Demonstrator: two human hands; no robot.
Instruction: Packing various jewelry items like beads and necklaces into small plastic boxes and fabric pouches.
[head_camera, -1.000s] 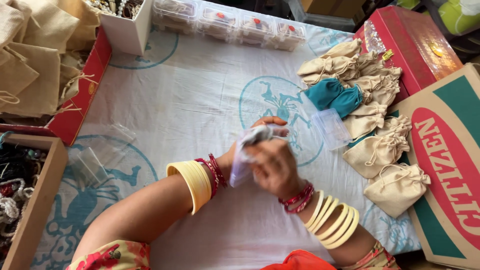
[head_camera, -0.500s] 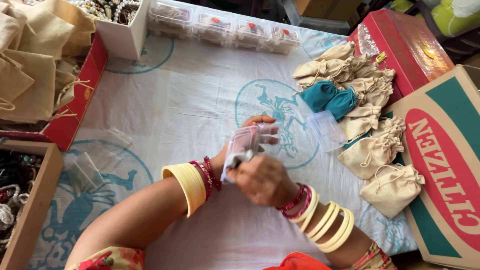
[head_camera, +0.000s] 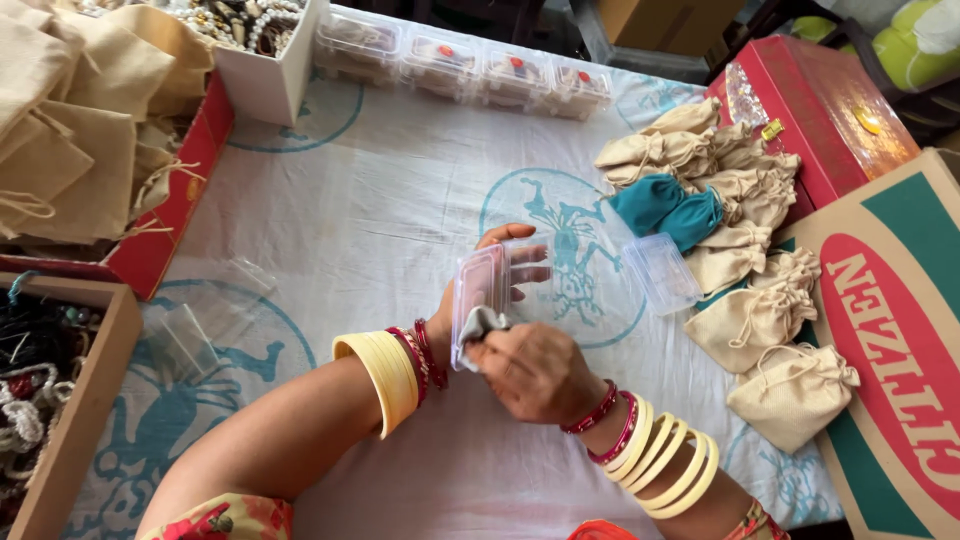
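A white cloth with teal prints (head_camera: 400, 200) covers the counter, and everything below is placed against it. At its right edge lies a large cardboard box (head_camera: 900, 330), with a red case (head_camera: 810, 110) behind that. Beige drawstring pouches (head_camera: 750, 320) and two teal ones (head_camera: 670, 210) are heaped on the cloth's right side, a clear lid (head_camera: 663, 272) just beside them. Above the cloth's middle, the left hand (head_camera: 490, 280) has its grip clamped on a small clear plastic box (head_camera: 478, 300), held on edge. The right hand (head_camera: 535, 370) has its grip closed on a small white rag (head_camera: 480, 325), which touches the box.
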